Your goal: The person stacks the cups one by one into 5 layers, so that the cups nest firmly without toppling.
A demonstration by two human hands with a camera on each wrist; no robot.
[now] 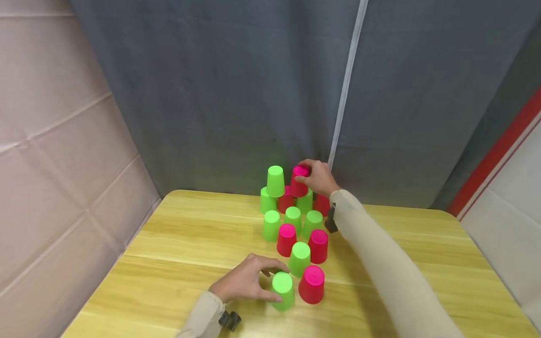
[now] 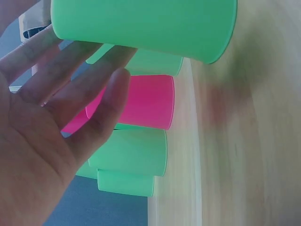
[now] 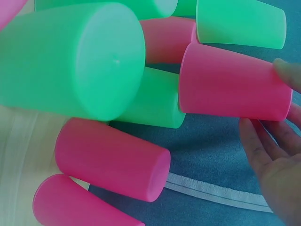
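Upside-down green and pink cups stand in a cluster on a wooden table (image 1: 190,244). My right hand (image 1: 306,173) reaches to the far stack and grips a pink cup (image 1: 298,182) (image 3: 233,82) on its upper tier, beside a green cup (image 1: 275,180). In the right wrist view the thumb lies above that cup and the fingers (image 3: 268,155) below it. My left hand (image 1: 274,282) holds the nearest green cup (image 1: 282,290) (image 2: 141,23) between thumb and fingers, with a pink cup (image 1: 312,284) just to its right. In the left wrist view the fingers (image 2: 70,94) lie loosely along the cup's side.
Several more single cups stand in rows between the two hands (image 1: 296,234). A grey curtain (image 1: 232,94) hangs right behind the far stack. A padded beige wall (image 1: 63,141) borders the table's left edge. Bare tabletop lies on both sides of the cups.
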